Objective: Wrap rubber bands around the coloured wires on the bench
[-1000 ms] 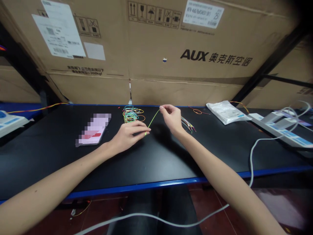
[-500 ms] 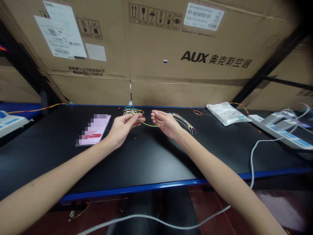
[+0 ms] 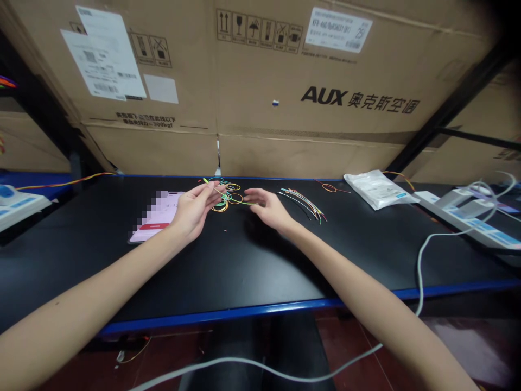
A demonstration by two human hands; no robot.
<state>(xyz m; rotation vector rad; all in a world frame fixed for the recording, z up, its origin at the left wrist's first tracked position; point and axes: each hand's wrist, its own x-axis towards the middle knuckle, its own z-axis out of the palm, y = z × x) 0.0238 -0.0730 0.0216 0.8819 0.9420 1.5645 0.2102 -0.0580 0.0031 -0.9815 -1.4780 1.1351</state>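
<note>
Your left hand (image 3: 194,209) pinches a thin, yellow-green wire (image 3: 215,189) between thumb and fingertips. One short end of the wire pokes out toward eleven o'clock, and the rest sags in a slack curve toward your right hand (image 3: 265,209). That hand lies with its fingers stretched out loosely. The wire's far end reaches its fingertips, but you cannot tell from here whether they grip it.

Between and just behind both hands sits a tangle of coiled wires (image 3: 228,194), small rings in orange, teal and yellow, lying on the matte black table (image 3: 252,266) with its blue edge. At two o'clock from your right hand a fan of straight coloured wires (image 3: 303,199) lies flat. At nine o'clock from your left hand is a flat pink phone (image 3: 157,220). Further right rests a crinkled clear plastic bag (image 3: 376,188), then a white power strip (image 3: 468,217). Corrugated cardboard boxes (image 3: 260,103) wall off the back.
</note>
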